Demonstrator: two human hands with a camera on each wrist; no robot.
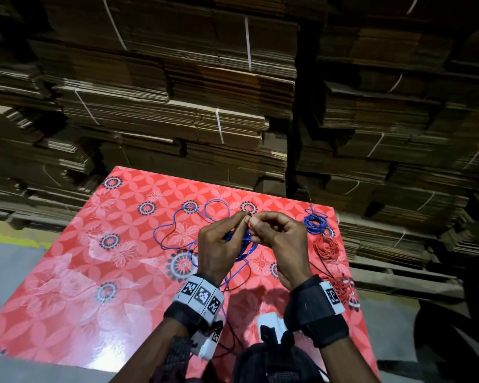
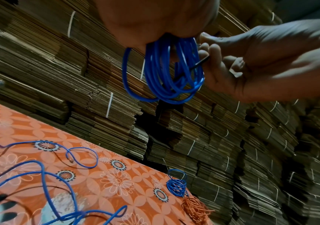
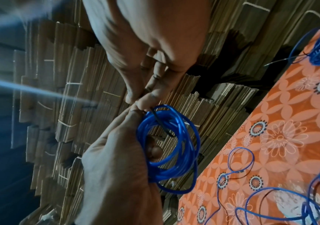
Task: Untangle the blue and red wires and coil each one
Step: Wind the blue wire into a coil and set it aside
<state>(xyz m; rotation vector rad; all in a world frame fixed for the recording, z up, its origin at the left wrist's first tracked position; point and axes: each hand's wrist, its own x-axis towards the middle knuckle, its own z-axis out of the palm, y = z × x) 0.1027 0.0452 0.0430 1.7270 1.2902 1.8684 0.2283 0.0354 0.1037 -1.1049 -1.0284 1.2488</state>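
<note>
My left hand (image 1: 216, 251) grips the blue wire coil (image 2: 166, 71) above the worktop (image 1: 94, 272); my right hand (image 1: 281, 244) fingers (image 2: 211, 50) pinch a thin dark wire end (image 3: 161, 123), clear only from the wrists.

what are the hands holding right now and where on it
The left hand holds a blue wire coil by its top; the right hand pinches a thin dark strand crossing the coil.
</note>
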